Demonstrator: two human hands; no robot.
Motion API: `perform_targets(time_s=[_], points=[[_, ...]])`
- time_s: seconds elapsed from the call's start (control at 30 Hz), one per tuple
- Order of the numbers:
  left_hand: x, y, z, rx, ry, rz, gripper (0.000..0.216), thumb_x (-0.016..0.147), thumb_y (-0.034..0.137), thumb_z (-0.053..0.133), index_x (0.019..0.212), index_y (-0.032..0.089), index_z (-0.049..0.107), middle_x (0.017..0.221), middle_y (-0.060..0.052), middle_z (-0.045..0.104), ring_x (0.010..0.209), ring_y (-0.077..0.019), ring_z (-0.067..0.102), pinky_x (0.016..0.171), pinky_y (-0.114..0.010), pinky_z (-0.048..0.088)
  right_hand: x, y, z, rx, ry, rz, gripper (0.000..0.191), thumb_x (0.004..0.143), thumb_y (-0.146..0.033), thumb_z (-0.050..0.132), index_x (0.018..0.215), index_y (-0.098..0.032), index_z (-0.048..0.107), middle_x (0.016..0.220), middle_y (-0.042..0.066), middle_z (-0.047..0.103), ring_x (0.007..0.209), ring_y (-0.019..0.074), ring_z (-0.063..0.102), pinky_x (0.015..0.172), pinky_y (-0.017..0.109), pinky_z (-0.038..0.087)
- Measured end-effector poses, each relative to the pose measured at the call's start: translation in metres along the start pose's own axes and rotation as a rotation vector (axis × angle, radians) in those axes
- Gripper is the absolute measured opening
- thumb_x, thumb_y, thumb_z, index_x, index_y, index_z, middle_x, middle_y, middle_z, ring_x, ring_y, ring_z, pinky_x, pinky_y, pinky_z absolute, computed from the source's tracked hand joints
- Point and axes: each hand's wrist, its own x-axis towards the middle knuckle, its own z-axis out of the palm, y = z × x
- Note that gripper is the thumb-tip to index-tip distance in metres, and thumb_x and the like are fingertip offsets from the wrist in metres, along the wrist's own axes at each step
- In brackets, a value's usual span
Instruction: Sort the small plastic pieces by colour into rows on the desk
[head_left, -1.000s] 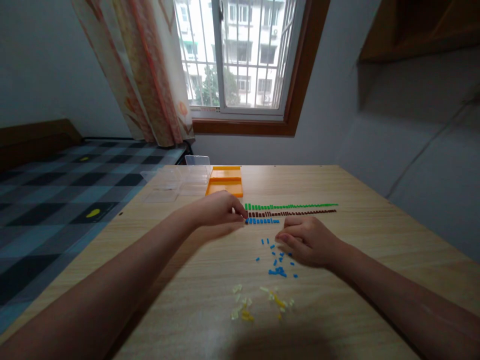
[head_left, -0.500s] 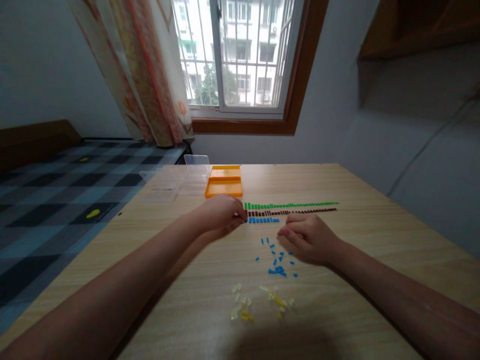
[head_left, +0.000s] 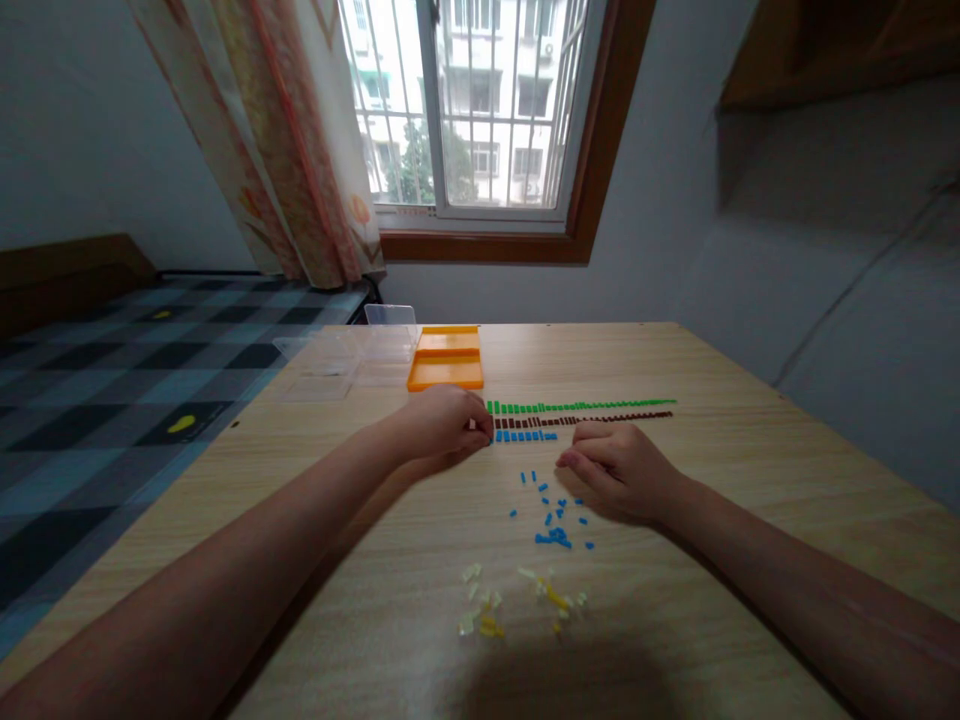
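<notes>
On the wooden table point(head_left: 712, 470) lie three rows of small pieces: a long green row point(head_left: 581, 405), a long brown row point(head_left: 585, 420) and a short blue row point(head_left: 526, 436). My left hand point(head_left: 442, 422) rests curled at the left ends of the rows, fingertips pinched against them. My right hand point(head_left: 619, 468) lies curled just right of the blue row, fingers closed; whatever it holds is hidden. Loose blue pieces point(head_left: 551, 515) are scattered in front of my right hand. A small heap of yellow and clear pieces point(head_left: 517, 600) lies nearer to me.
An orange tray point(head_left: 446, 358) and a clear plastic lid point(head_left: 352, 355) sit at the table's far left. A bed with a checked cover point(head_left: 112, 400) stands to the left. Behind are a window point(head_left: 480, 110), a curtain point(head_left: 285, 140) and grey walls.
Both hands have stayed almost in place; my right hand has crept slightly toward the blue row. The view has tilted a little.
</notes>
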Motion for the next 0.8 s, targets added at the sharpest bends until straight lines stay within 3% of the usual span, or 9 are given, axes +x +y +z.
perform_targets(time_s=[0.2,0.47,0.8], points=[[0.0000,-0.0051,0.0004,-0.016,0.011,0.057,0.017,0.082,0.021,0.065,0.090,0.024,0.081,0.088,-0.002,0.079,0.072,-0.0127,0.065,0.065,-0.021,0.041,-0.0005,0.0013,0.0007,0.007,0.004,-0.013,0.040,0.102,-0.023,0.045,0.071,-0.016,0.071,0.063,0.003,0.057,0.060,0.0134,0.051,0.057,0.028,0.035],[-0.0016,-0.0022,0.0015,-0.004,0.012,0.092,0.018,0.083,0.018,0.064,0.088,0.023,0.081,0.090,-0.002,0.078,0.074,-0.0137,0.064,0.067,-0.022,0.041,0.0003,-0.0018,0.0005,-0.006,0.001,-0.009,0.043,0.100,-0.021,0.046,0.058,-0.016,0.058,0.060,0.001,0.051,0.059,0.0121,0.048,0.057,0.028,0.031],[-0.0013,-0.0051,0.0002,0.012,0.016,0.085,0.018,0.082,0.020,0.064,0.088,0.023,0.081,0.090,-0.002,0.079,0.075,-0.0135,0.066,0.066,-0.022,0.041,0.0003,-0.0010,-0.0001,0.014,-0.008,-0.005,0.043,0.100,-0.021,0.046,0.060,-0.016,0.061,0.061,0.001,0.053,0.059,0.0125,0.049,0.056,0.029,0.032]])
